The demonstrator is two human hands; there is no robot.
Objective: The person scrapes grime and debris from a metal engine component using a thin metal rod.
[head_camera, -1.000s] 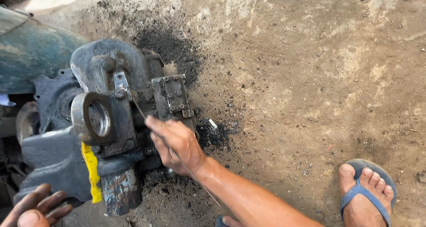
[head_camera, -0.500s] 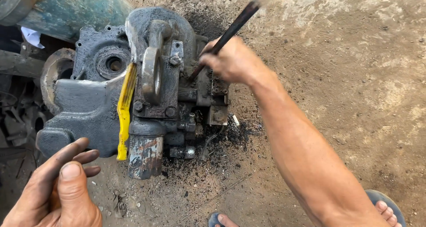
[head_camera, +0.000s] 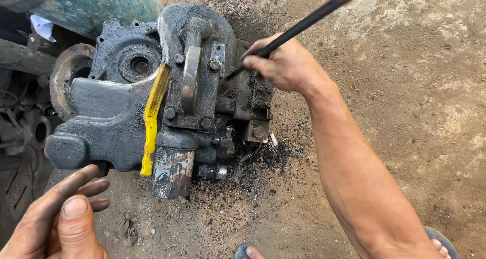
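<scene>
A greasy dark metal machine housing (head_camera: 116, 117) with bolts and a yellow-painted edge (head_camera: 152, 117) lies on the dirt floor. My right hand (head_camera: 286, 64) grips a long thin black metal rod (head_camera: 309, 18), its lower tip pressed against the housing's right side near a bolted block (head_camera: 255, 99). The rod's upper end points up to the right. My left hand (head_camera: 58, 218), grimy, hovers at the lower left with its fingers apart, just below the housing, holding nothing.
A teal cylinder (head_camera: 91, 3) lies behind the housing at the top left. More dark machine parts (head_camera: 23, 122) sit at the left edge. Black oily grit (head_camera: 253, 173) is spread under the housing. My feet in blue sandals (head_camera: 440, 241) are at the bottom.
The view has moved in closer over the housing. My right hand has lifted from low beside the housing to its upper right, now holding the rod raised. My left hand has come further into view.
</scene>
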